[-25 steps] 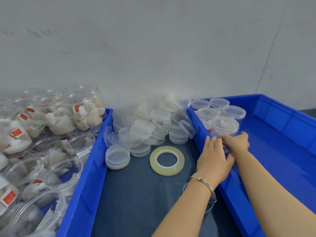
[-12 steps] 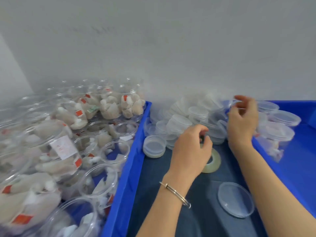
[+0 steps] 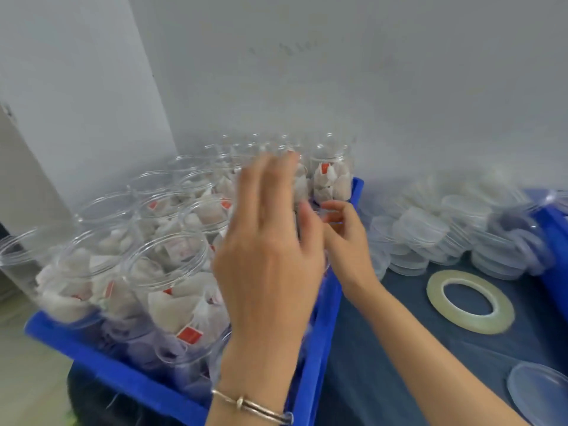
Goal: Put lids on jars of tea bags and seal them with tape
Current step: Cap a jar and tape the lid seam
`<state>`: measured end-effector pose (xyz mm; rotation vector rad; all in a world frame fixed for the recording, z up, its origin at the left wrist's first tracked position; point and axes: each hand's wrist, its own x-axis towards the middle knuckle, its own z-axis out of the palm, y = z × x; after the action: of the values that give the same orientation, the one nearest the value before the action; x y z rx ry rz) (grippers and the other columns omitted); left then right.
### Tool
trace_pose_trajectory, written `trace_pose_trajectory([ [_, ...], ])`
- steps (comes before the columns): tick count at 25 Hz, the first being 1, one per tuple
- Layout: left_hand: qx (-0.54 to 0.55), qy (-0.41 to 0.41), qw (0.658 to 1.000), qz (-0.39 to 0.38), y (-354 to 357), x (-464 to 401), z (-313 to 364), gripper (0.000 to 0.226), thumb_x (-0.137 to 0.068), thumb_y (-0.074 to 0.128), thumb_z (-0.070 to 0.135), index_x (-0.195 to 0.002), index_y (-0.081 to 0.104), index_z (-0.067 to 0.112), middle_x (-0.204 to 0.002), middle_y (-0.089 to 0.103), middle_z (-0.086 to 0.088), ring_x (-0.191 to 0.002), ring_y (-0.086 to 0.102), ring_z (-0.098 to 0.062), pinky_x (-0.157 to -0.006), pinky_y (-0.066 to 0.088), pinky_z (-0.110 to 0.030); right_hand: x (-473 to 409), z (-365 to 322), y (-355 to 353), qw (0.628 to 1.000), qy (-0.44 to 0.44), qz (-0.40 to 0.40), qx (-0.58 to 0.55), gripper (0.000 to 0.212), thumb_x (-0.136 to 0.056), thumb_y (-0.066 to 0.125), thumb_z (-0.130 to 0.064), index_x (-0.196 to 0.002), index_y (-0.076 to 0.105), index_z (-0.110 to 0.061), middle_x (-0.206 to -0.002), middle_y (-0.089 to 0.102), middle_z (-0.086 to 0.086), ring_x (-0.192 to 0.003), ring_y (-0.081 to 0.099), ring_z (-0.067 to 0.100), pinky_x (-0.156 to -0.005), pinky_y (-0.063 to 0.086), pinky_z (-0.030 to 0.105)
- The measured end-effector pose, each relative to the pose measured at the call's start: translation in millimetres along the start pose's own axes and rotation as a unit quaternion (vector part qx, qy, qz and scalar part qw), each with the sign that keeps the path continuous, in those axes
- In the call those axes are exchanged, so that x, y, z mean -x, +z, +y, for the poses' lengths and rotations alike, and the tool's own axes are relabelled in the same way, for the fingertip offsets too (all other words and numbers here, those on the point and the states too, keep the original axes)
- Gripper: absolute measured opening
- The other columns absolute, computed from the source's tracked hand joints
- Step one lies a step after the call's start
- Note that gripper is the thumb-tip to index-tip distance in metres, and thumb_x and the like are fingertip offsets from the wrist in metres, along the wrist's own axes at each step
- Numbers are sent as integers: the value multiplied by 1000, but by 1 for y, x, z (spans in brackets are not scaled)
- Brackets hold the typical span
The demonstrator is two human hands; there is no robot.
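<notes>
**Hands raised over the open tea-bag jars**

A pale grey wall (image 3: 368, 72) is standing behind a work surface covered in dark blue cloth (image 3: 384, 348).

At the far left, a blue plastic bin (image 3: 101, 361) is holding many clear round plastic jars (image 3: 166, 272) of white tea bags with red tags; the jars in view are standing upright and open-topped.

The left hand (image 3: 270, 259) is hovering above the right side of this bin, back toward the camera and blurred by motion. Its fingers (image 3: 267, 182) are reaching upward, lying loosely side by side and slightly apart, holding nothing that can be made out. A thin silver bangle (image 3: 252, 407) is sitting on that wrist. The open jars are lying left of and below these fingers.

Just right of them, the right hand (image 3: 344, 238) is hovering above the bin's right rim. Its fingers (image 3: 335, 209) are curling toward the thumb, apparently pinching something clear and blurred; what it is cannot be told.

To the right of the right hand's fingers, a heap of clear round plastic lids (image 3: 436, 238) is piling up against the wall. In front of the heap, a flat ring of clear tape (image 3: 470, 305) is lying on the cloth, well apart from both hands. A single clear round lid (image 3: 538, 392) is lying flat at the lower right. The edge of a second blue bin (image 3: 556, 241) is showing at the far right.
</notes>
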<state>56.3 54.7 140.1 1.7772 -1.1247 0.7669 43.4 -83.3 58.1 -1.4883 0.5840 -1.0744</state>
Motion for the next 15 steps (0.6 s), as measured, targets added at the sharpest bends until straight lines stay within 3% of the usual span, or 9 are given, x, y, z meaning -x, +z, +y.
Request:
trace_pose_trajectory([
  [2,-91,-87,992,-32,-3,-8,-8,58,-90,62,21,-142,37,14,-152,32,-7,-78,66,-29,-52,46,-29,3,-2,9,1000,-7,-26,11,32,-76,55,-23,-108,55,-28,-94,58,-9,-76,54,-6,-68,49,17],
  [4,-177,-178,961,-117,3,-12,-24,67,-94,56,26,-148,20,8,-155,24,-11,-103,61,-34,-64,36,-31,6,-4,14,999,-6,-49,20,39,-72,52,-23,-111,54,-28,-97,57,-9,-76,52,-8,-66,47,13],
  [6,-226,-228,921,-222,8,-19,-37,55,-97,52,23,-142,27,2,-141,40,-17,-110,56,-35,-69,31,-31,10,-4,16,997,-10,-70,35,38,-76,54,-19,-112,53,-29,-99,56,-11,-81,53,-6,-69,48,14],
  [8,-242,-226,901,-282,14,-23,-45,34,-96,54,12,-126,43,0,-124,50,-17,-105,57,-34,-68,31,-30,13,-4,15,995,-15,-82,50,38,-82,55,-11,-114,52,-30,-101,55,-12,-86,53,-4,-72,47,15],
  [11,-213,-212,919,-256,20,-24,-43,26,-90,53,-2,-116,54,1,-117,58,-17,-104,58,-33,-69,31,-29,18,-1,10,990,-13,-127,59,48,-82,58,-9,-123,48,-30,-110,53,-9,-97,53,-2,-78,48,13],
  [15,-78,-172,966,-179,26,-17,-18,32,-87,56,-4,-117,60,9,-114,60,-9,-99,61,-28,-73,41,-31,24,-3,1,974,-33,-214,67,97,-72,74,-20,-149,17,-35,-144,34,-14,-133,34,1,-107,39,31],
])
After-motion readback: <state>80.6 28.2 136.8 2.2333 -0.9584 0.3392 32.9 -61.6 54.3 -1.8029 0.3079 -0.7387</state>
